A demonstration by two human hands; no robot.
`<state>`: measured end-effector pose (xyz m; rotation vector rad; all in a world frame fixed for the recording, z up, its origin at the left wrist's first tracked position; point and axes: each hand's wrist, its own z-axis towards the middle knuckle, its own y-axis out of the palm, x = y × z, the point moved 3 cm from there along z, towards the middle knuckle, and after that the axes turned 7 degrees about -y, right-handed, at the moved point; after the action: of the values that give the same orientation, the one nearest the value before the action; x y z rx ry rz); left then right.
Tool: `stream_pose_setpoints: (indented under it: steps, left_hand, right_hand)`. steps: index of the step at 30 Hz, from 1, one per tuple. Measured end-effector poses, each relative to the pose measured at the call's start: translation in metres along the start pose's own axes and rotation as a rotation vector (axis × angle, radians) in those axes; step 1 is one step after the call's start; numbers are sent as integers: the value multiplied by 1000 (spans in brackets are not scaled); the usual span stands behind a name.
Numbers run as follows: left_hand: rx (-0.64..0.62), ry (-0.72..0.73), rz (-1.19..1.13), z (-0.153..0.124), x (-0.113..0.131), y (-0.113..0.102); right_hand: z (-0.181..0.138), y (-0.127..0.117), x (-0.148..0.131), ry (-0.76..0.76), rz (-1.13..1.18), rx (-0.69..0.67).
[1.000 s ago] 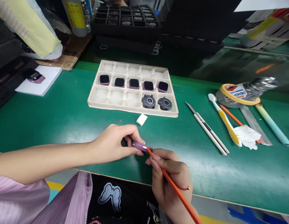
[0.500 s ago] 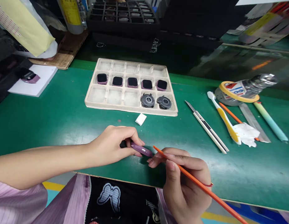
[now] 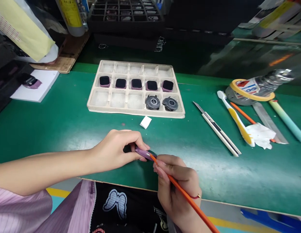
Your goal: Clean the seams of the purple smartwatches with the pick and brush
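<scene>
My left hand point(image 3: 116, 149) pinches a small purple watch case point(image 3: 143, 153) just above the green mat near the front edge. My right hand point(image 3: 176, 186) grips a thin orange stick point(image 3: 186, 199) like a pen. The stick's tip touches the side of the purple case. Beyond my hands lies a beige tray point(image 3: 136, 111). Its middle row holds several purple watch cases with black screens, and two round grey parts point(image 3: 161, 103) sit in its near row.
A small white block point(image 3: 145, 122) lies in front of the tray. To the right lie a utility knife point(image 3: 217, 129), a toothbrush point(image 3: 235, 118), a crumpled wipe point(image 3: 261, 136), a tape roll point(image 3: 251, 92) and a light green pen point(image 3: 287, 121). At far left another purple watch point(image 3: 30, 81) rests on a white pad.
My right hand, drawn back half a second ago with the stick's tip clear of the case, has brought the tip back onto its side. My left hand has stayed put.
</scene>
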<state>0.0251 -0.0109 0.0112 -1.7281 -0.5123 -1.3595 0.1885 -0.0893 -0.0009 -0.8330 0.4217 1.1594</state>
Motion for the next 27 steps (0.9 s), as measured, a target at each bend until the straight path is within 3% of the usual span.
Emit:
stream_pose_setpoints:
  steps: [14,21,27]
  left_hand:
    - [13,9,39,0,-1,1]
    - [-2,9,55,1,1,0]
    - [-1,23,60,-1,2,1]
  right_hand:
    - [0,0,0,19,-14,-64]
    - [0,-3,0,103,97,86]
    - [0,0,1,83,26,24]
